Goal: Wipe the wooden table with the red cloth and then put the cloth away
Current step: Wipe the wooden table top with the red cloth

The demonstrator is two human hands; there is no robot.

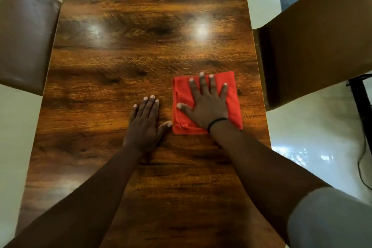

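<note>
A folded red cloth (233,96) lies flat on the glossy wooden table (141,50), right of centre and near the right edge. My right hand (207,104) rests palm down on top of the cloth with its fingers spread, a black band around the wrist. Just left of the cloth, my left hand (144,125) lies flat on the bare wood with fingers together and the thumb stretched toward the cloth's lower left corner. Neither hand grips anything.
A dark brown padded chair (24,36) stands against the table's left side. A tan chair (314,42) stands at the right side, its back close to the table edge. Pale floor shows on both sides, with black cables (362,167) at the far right.
</note>
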